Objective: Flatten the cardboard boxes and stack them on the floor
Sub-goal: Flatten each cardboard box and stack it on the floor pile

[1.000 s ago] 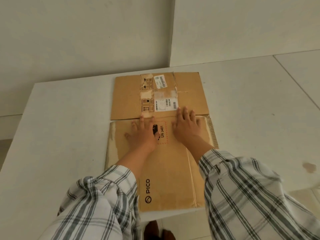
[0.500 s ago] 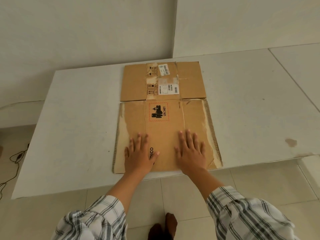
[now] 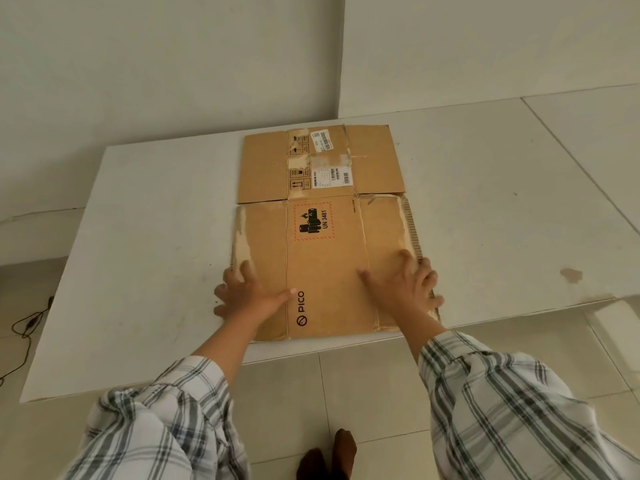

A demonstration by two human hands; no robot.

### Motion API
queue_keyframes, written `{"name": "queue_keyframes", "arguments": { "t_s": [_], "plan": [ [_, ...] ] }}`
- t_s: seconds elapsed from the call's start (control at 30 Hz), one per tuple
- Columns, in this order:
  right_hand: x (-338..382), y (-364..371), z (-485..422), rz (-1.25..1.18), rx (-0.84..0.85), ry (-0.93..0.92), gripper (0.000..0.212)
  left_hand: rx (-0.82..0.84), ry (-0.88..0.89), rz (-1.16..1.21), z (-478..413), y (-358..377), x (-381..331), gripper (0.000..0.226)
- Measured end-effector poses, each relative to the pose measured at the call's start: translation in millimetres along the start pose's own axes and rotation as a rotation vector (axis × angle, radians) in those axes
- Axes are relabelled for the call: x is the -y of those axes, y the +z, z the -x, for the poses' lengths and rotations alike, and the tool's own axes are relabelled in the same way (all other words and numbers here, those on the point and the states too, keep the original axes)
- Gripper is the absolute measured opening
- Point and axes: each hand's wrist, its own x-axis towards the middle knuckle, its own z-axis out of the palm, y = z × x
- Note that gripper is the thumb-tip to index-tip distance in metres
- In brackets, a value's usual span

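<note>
The cardboard box (image 3: 325, 237) lies fully flattened on the desk (image 3: 145, 244), brown, printed side up. Its near panel bears an orange-bordered UN 3481 battery mark and the word PICO. The far flaps carry white barcode labels and tape remnants. Its side edges are torn. Its near edge sits at the desk's front edge.

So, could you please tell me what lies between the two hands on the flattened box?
In the head view, only bare cardboard of the flattened box lies between the left hand and right hand, with the PICO logo beside the left thumb.
</note>
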Motion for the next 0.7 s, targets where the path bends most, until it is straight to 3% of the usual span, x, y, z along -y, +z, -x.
{"name": "queue_keyframes", "arguments": {
  "t_s": [0.1, 0.2, 0.33, 0.5, 0.6, 0.7],
  "plan": [
    [0, -13, -6, -0.061, 0.004, 0.066, 0.120, 0.008, -0.054, 0.046, -9, -9, 8, 0.129],
    [1, -27, -17, -0.137, 0.020, 0.169, 0.124, 0.021, -0.097, 0.222, -19, -20, 12, 0.121],
    [-5, -38, -24, -0.274, 0.086, 0.209, 0.107, 0.093, -0.226, 0.331, -31, -31, 18, 0.121],
    [-8, -50, -7, -0.363, 0.011, 0.145, 0.086, 0.179, -0.291, 0.372, -48, -35, 35, 0.120],
    [-2, -55, 1, -0.376, -0.081, 0.135, 0.084, 0.208, -0.229, 0.554, -43, -39, 34, 0.101],
    [7, -59, 9, -0.398, -0.151, 0.113, 0.084, 0.126, -0.144, 0.607, -32, -37, 26, 0.076]
  ]
}}
